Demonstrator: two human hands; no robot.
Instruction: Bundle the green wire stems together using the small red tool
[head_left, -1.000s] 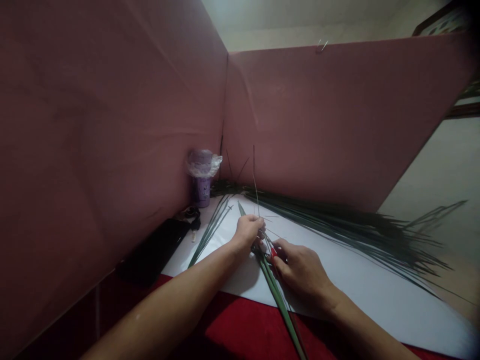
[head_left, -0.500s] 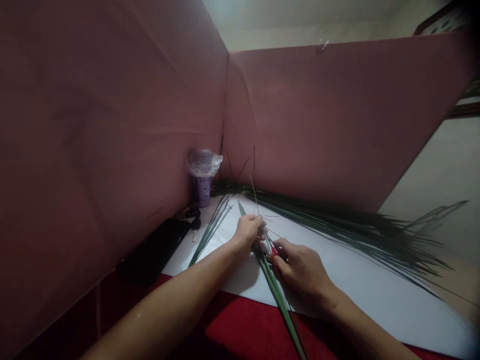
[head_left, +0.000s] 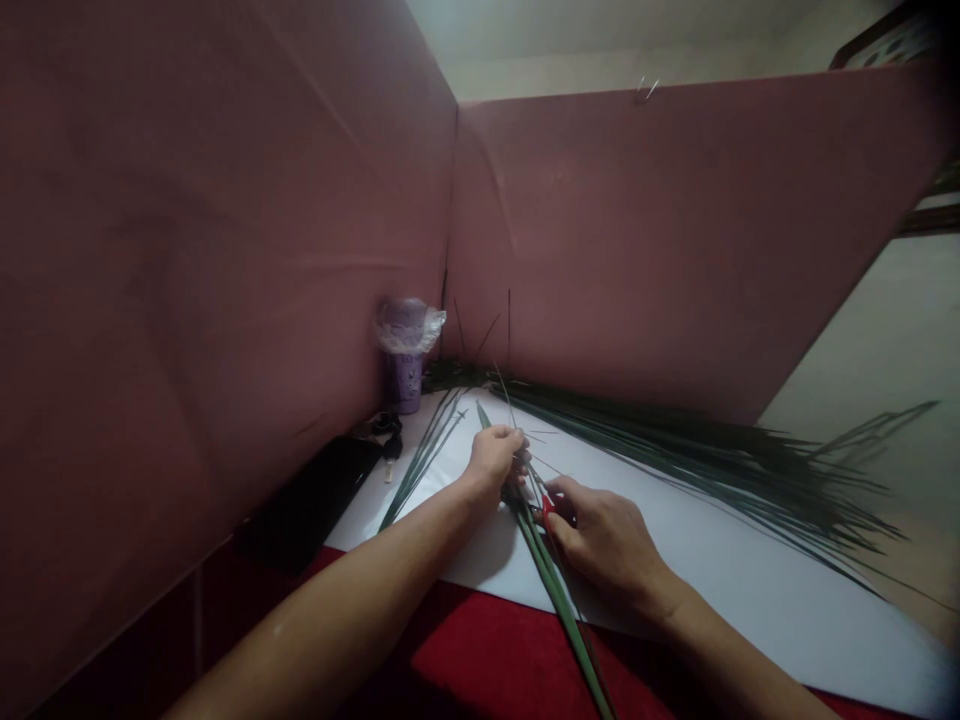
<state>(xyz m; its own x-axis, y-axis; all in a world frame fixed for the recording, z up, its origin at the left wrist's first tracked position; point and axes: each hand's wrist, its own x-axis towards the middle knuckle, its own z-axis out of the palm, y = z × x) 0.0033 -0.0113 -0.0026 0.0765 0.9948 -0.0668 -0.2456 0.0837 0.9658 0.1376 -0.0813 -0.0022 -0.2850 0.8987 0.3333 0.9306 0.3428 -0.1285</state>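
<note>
My left hand (head_left: 499, 457) pinches a thin leaf strip (head_left: 505, 388), whose tip sticks up past the fingers. Closed round a red-handled tool (head_left: 549, 503), my right hand (head_left: 600, 525) sits just to the right and nearer to me. The tool's metal end points up toward my left fingertips; it looks like scissors. Long green leaves (head_left: 559, 595) lie under both hands and run down over the front edge of the white sheet (head_left: 675, 560). My palms and fingers hide part of the strip.
A large pile of long leaves (head_left: 675, 440) lies along the back and right. More leaf strips (head_left: 424, 460) lie left of my hands. A purple cup (head_left: 406, 380) with plastic wrap, keys (head_left: 390, 450) and a black flat object (head_left: 315, 500) stand or lie at left. Pink panels (head_left: 600, 250) rise behind.
My left hand has shifted very slightly up and left, and the tip of the thin strip has moved a little left and lower. My right hand has barely moved.
</note>
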